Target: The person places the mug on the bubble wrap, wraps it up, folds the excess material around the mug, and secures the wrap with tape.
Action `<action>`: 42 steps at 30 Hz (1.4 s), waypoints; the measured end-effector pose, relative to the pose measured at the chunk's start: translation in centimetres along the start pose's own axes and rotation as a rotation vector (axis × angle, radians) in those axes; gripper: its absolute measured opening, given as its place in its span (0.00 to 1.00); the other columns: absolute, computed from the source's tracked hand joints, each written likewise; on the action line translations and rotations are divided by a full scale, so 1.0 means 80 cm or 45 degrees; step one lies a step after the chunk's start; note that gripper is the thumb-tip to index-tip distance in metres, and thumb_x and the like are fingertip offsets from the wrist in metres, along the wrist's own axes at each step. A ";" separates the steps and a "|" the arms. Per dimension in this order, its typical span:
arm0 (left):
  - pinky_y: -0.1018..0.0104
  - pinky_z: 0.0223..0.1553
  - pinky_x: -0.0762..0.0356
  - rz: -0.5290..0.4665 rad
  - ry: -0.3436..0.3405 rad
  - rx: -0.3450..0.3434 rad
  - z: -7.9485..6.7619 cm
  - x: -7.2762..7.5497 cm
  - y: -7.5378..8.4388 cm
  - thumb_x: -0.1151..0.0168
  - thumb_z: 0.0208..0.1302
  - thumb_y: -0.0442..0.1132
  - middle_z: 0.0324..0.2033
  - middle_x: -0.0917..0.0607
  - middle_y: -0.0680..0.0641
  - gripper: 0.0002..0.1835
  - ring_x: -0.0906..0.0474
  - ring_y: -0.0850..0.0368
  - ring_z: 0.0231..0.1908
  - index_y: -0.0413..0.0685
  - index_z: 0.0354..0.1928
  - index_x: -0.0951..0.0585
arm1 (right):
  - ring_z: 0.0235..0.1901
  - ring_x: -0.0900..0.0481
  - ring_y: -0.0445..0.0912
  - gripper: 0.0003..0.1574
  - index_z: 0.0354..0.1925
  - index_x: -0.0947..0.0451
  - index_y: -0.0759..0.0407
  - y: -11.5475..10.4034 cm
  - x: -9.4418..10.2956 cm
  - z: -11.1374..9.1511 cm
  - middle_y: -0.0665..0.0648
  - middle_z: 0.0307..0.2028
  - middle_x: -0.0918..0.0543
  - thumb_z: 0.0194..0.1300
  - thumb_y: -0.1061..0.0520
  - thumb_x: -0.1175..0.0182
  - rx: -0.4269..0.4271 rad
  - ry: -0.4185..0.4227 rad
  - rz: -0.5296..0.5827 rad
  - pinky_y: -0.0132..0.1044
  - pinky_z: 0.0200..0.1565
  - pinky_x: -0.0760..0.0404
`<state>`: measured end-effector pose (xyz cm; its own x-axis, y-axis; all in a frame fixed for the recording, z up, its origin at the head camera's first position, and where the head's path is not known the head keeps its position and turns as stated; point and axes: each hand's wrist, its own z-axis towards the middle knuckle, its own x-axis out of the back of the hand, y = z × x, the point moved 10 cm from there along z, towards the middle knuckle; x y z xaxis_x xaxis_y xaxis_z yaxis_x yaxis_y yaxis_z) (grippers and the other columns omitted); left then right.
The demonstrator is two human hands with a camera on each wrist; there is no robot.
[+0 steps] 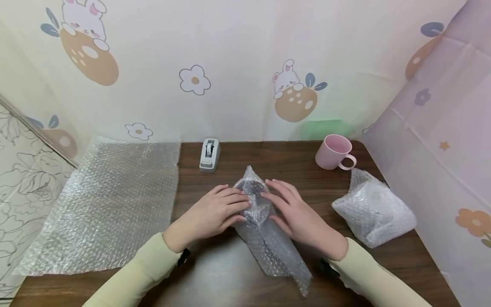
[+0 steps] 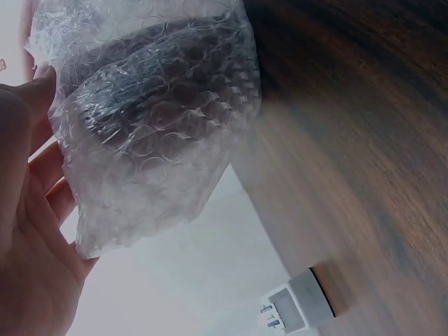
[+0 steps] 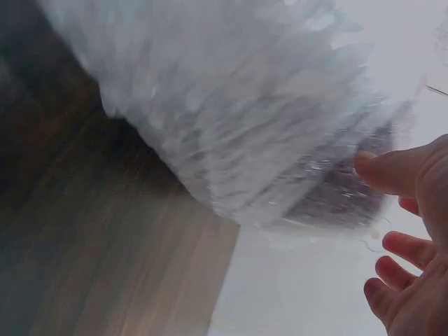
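Between the two hands, at the middle of the table, a dark cup-like thing with a round rim stands in bubble wrap (image 1: 258, 213). A pointed corner of the wrap sticks up behind the rim, and a long tail trails toward the table's front. My left hand (image 1: 215, 212) rests its fingers on the wrap over the rim from the left. In the left wrist view, the thumb lies along the edge of the wrapped cup (image 2: 147, 105). From the right, my right hand (image 1: 297, 215) touches the wrap with fingers spread; its thumb (image 3: 385, 171) meets the film in the right wrist view.
A flat bubble wrap sheet (image 1: 115, 204) covers the table's left side. The tape dispenser (image 1: 209, 155) stands at the back, and a pink mug (image 1: 333, 152) at the back right. Another bubble-wrapped bundle (image 1: 374, 211) lies at the right, near the curtain (image 1: 433, 140).
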<state>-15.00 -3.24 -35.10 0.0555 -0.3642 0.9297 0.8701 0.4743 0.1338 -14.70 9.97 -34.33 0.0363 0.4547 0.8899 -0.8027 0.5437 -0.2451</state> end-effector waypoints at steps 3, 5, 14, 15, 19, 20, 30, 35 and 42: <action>0.48 0.64 0.36 -0.006 0.002 -0.002 0.001 0.000 0.000 0.42 0.72 0.52 0.58 0.19 0.53 0.19 0.28 0.55 0.62 0.53 0.59 0.18 | 0.62 0.31 0.58 0.19 0.53 0.22 0.61 -0.008 0.016 -0.019 0.62 0.63 0.28 0.63 0.59 0.34 0.039 0.031 0.050 0.48 0.60 0.28; 0.48 0.64 0.36 -0.010 0.002 -0.003 0.001 0.000 0.000 0.42 0.72 0.52 0.58 0.18 0.53 0.19 0.28 0.55 0.62 0.53 0.59 0.18 | 0.56 0.26 0.53 0.10 0.46 0.19 0.59 -0.018 0.020 -0.035 0.58 0.56 0.23 0.72 0.56 0.43 0.104 0.006 0.085 0.43 0.57 0.25; 0.48 0.64 0.36 -0.024 -0.011 -0.002 0.001 0.000 0.000 0.43 0.73 0.53 0.58 0.19 0.53 0.20 0.29 0.55 0.62 0.53 0.59 0.18 | 0.63 0.31 0.51 0.30 0.62 0.23 0.45 -0.038 -0.015 -0.100 0.53 0.65 0.27 0.62 0.62 0.34 0.129 -0.311 0.187 0.46 0.53 0.21; 0.48 0.64 0.36 -0.028 -0.016 0.007 0.001 0.000 -0.001 0.43 0.72 0.54 0.58 0.19 0.53 0.21 0.29 0.55 0.62 0.53 0.59 0.18 | 0.65 0.33 0.53 0.38 0.65 0.26 0.45 -0.038 -0.022 -0.103 0.54 0.68 0.30 0.59 0.64 0.31 0.110 -0.344 0.191 0.48 0.53 0.21; 0.47 0.66 0.38 -0.065 -0.043 0.050 0.000 -0.002 -0.002 0.43 0.71 0.56 0.59 0.19 0.53 0.23 0.29 0.54 0.63 0.53 0.60 0.19 | 0.70 0.40 0.54 0.47 0.73 0.35 0.41 -0.039 -0.046 -0.111 0.53 0.74 0.39 0.58 0.64 0.33 0.032 -0.466 0.182 0.49 0.55 0.22; 0.47 0.66 0.39 -0.074 -0.049 0.059 0.000 -0.002 -0.003 0.43 0.71 0.57 0.59 0.19 0.53 0.23 0.29 0.54 0.63 0.53 0.60 0.19 | 0.71 0.41 0.53 0.49 0.73 0.37 0.40 -0.039 -0.050 -0.112 0.52 0.75 0.41 0.58 0.65 0.34 0.011 -0.492 0.191 0.49 0.55 0.22; 0.45 0.68 0.41 -0.070 -0.035 0.103 0.003 -0.002 -0.003 0.42 0.70 0.58 0.57 0.18 0.54 0.23 0.29 0.55 0.62 0.54 0.59 0.18 | 0.72 0.42 0.54 0.61 0.73 0.36 0.43 -0.039 -0.061 -0.125 0.53 0.76 0.43 0.44 0.73 0.29 0.070 -0.564 0.036 0.52 0.58 0.25; 0.41 0.70 0.47 -0.047 0.024 0.175 0.008 0.002 0.000 0.45 0.67 0.66 0.54 0.16 0.55 0.28 0.27 0.56 0.61 0.55 0.55 0.15 | 0.63 0.27 0.52 0.38 0.59 0.21 0.52 -0.047 -0.035 -0.108 0.53 0.63 0.23 0.48 0.71 0.34 0.212 -0.263 0.050 0.45 0.56 0.22; 0.41 0.69 0.47 0.018 0.129 0.310 0.015 0.003 0.009 0.44 0.60 0.73 0.47 0.14 0.54 0.33 0.24 0.55 0.55 0.54 0.46 0.13 | 0.53 0.21 0.49 0.26 0.51 0.18 0.56 -0.051 0.000 -0.065 0.52 0.50 0.17 0.64 0.69 0.56 0.309 0.021 0.114 0.40 0.56 0.24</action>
<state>-14.97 -2.04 -34.37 0.1267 -0.4286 0.8946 0.7263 0.6543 0.2107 -8.32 11.41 -35.37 -0.0329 0.5059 0.8620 -0.9225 0.3166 -0.2210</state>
